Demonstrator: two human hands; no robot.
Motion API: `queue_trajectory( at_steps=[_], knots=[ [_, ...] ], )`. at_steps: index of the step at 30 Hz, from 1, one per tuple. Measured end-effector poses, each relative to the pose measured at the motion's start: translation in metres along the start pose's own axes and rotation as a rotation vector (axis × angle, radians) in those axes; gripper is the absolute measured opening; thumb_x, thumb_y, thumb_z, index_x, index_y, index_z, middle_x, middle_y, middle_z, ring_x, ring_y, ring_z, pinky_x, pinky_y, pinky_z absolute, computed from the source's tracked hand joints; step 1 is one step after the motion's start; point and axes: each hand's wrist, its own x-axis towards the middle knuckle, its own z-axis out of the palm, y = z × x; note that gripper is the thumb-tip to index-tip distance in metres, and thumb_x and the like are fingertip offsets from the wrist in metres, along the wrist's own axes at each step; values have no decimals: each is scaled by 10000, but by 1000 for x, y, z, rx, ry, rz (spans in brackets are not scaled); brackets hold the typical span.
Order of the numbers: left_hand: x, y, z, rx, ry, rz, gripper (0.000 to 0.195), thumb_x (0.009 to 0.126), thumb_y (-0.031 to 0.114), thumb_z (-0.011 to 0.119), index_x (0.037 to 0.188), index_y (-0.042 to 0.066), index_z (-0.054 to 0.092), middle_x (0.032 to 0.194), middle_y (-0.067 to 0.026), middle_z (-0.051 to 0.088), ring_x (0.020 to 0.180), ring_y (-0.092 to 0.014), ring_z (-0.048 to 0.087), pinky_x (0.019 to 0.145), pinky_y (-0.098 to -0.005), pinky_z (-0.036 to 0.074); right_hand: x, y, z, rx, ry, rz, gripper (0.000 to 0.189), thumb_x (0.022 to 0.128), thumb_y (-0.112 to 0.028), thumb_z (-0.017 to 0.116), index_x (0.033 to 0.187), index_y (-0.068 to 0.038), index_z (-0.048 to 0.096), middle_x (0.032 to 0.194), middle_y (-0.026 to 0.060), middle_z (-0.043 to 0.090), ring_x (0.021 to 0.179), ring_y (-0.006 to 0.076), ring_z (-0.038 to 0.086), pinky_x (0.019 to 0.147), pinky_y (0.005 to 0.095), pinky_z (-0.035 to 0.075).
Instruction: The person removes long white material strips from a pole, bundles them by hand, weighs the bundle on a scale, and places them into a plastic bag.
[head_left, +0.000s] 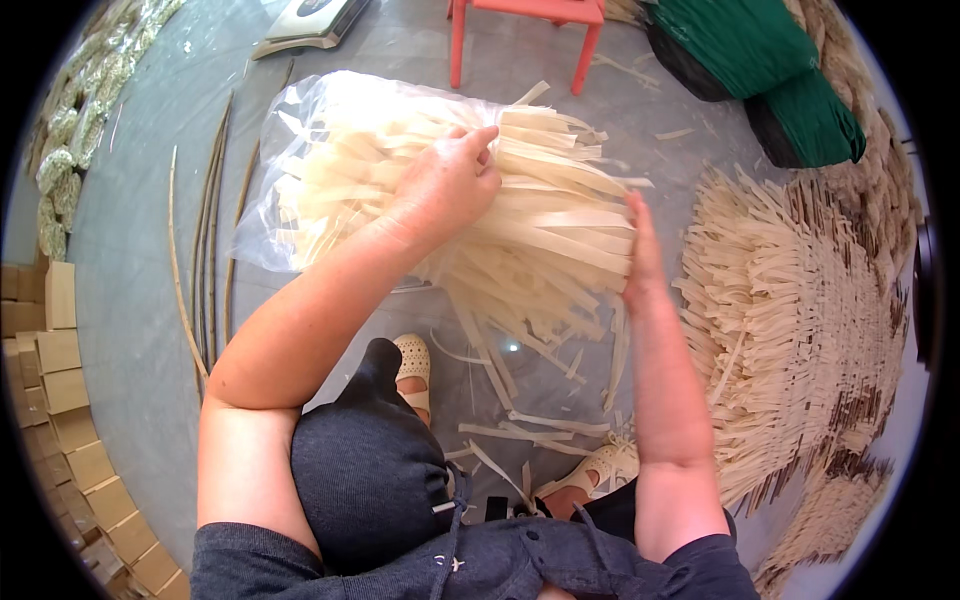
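Observation:
A clear plastic bag (251, 236) lies on its side before me, filled with pale, flat plant-fibre strips (555, 217). The strips stick out of its mouth to the right, and some droop towards the floor. My left hand (454, 172) reaches over the bundle, its fingers curled on the bag's rim; the grip is partly hidden. At the right, my right hand (643, 247) is held flat, upright against the ends of the strips, with nothing enclosed in it.
Loose strips (517, 431) litter the grey floor around my shoes. Thin sticks (210, 225) lie left of the bag. Beyond are a scale (311, 26) and a red stool (536, 7). Stacked strips (772, 322) and green sacks (750, 52) line the right; wooden blocks (71, 390) line the left.

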Motion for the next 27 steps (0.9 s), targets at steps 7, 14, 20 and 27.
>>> queue_trajectory(
  at_steps=[7,14,20,27],
  knots=[
    [9,17,4,104,-28,96,325,817,74,530,1125,55,629,921,-134,610,799,-254,626,751,-350,483,3,28,88,-171,58,-389,635,908,-439,521,1342,8,399,1314,160,480,1244,258,426,1039,332,322],
    [46,50,1,595,-418,172,267,850,135,488,1046,71,657,938,-165,648,879,-346,619,795,-429,487,-29,13,71,-246,-35,-215,710,915,-494,493,1405,-15,305,1361,170,413,1251,244,405,1054,341,283],
    [146,29,4,282,-429,-76,276,877,238,548,1090,102,658,927,-74,674,827,-196,638,722,-333,519,15,61,-110,-388,142,-123,726,889,-529,509,1398,-37,348,1407,177,377,1213,244,454,1037,352,323],
    [288,-15,87,-373,-345,-523,331,889,248,557,1200,138,586,991,-4,639,881,-81,596,760,-274,527,56,176,-198,-1285,402,272,992,780,-657,539,1462,-47,155,1512,225,103,1382,408,151,1076,541,228]
  ],
)
